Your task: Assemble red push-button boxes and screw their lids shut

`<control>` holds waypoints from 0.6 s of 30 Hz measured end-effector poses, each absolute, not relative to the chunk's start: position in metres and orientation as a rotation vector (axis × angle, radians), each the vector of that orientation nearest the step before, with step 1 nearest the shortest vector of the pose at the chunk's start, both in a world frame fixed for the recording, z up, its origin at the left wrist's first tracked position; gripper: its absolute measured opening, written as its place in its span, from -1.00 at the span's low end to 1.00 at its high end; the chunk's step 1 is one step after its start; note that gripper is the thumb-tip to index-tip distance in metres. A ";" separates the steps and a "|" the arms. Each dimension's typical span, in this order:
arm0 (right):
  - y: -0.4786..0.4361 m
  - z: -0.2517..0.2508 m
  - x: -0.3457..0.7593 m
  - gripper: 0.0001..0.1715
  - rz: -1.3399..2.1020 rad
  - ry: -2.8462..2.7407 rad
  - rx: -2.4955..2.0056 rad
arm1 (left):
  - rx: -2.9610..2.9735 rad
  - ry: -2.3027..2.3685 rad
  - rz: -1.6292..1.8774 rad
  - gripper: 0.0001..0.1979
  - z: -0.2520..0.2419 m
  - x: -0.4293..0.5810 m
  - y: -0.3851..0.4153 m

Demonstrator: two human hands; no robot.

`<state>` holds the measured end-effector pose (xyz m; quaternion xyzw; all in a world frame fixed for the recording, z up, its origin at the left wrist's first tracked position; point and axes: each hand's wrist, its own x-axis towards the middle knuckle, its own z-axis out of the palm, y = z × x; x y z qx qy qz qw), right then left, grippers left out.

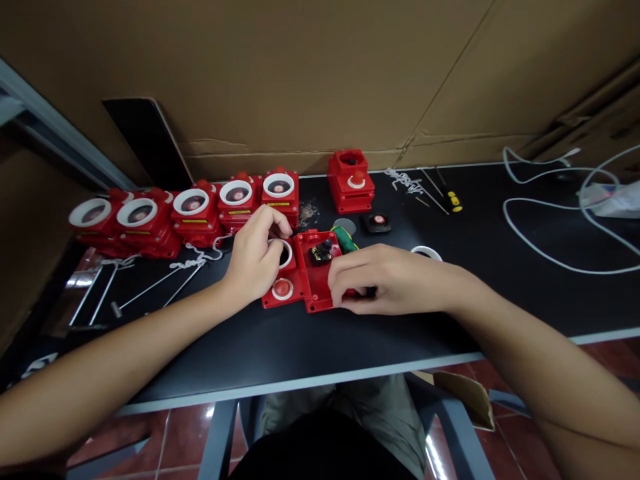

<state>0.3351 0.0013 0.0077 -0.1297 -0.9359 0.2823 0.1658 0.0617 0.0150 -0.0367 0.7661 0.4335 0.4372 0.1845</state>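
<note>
An opened red box lies on the black table in front of me. Its cover point(295, 288), with a white ring and a red button, is on the left. The red base point(316, 277) lies right beside it, with a black switch block point(321, 252) inside. My left hand point(257, 257) is closed at the cover's white ring, thumb and fingers curled over its rim. Over the right side of the base, my right hand point(380, 279) has its fingers curled together; what they hold is hidden. A green-and-yellow handle point(345, 239) shows behind the base.
Several assembled red boxes point(235, 193) with white rings line the back left. Another red box point(351, 190) stands at the back, near a black square part point(377, 222). A yellow-black screwdriver point(453, 200), white cable point(550, 200), white ring point(426, 253) and metal rods point(147, 285) lie around.
</note>
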 end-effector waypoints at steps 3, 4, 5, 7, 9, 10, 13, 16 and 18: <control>0.005 0.016 0.341 -0.90 0.907 -2.604 -0.373 | 2.259 1.163 1.213 -0.77 -0.034 0.063 0.012; 0.007 0.020 0.344 -0.87 0.904 -2.554 -0.381 | 2.315 1.133 1.193 -0.79 -0.033 0.063 0.011; 0.010 0.025 0.349 -0.83 0.870 -2.505 -0.411 | 2.377 1.104 1.167 -0.80 -0.032 0.063 0.010; 0.019 0.031 0.360 -0.76 0.703 -2.416 -0.571 | 2.492 1.057 1.118 -0.83 -0.032 0.063 0.008; 0.031 0.033 0.373 -0.73 0.443 -2.363 -0.860 | 2.563 1.026 1.095 -0.83 -0.032 0.063 0.008; 0.038 0.031 0.380 -0.74 0.303 -2.348 -1.017 | 2.581 1.015 1.094 -0.80 -0.032 0.062 0.008; 0.058 0.020 0.400 -0.80 0.087 -2.386 -1.301 | 2.613 0.982 1.076 -0.68 -0.032 0.062 0.010; 0.070 0.010 0.412 -0.78 0.127 -2.423 -1.370 | 2.635 0.942 1.044 -0.65 -0.032 0.062 0.011; 0.074 0.006 0.416 -0.77 0.198 -2.429 -1.373 | 2.637 0.924 1.049 -0.69 -0.033 0.062 0.012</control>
